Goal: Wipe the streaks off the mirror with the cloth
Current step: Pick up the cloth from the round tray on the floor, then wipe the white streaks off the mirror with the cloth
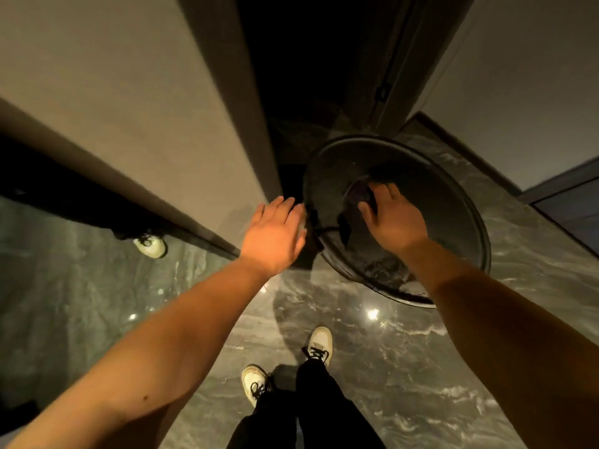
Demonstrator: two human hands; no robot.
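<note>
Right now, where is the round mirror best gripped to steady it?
The mirror is best gripped at its dark rim on the near-left edge, where the left hand already reaches with straight fingers. The right hand presses the cloth mid-glass.

mirror: black rim, dark glass | cloth: dark, purplish | floor: grey marble, white veins | walls: beige | shoes: white, black laces | trousers: black
</note>
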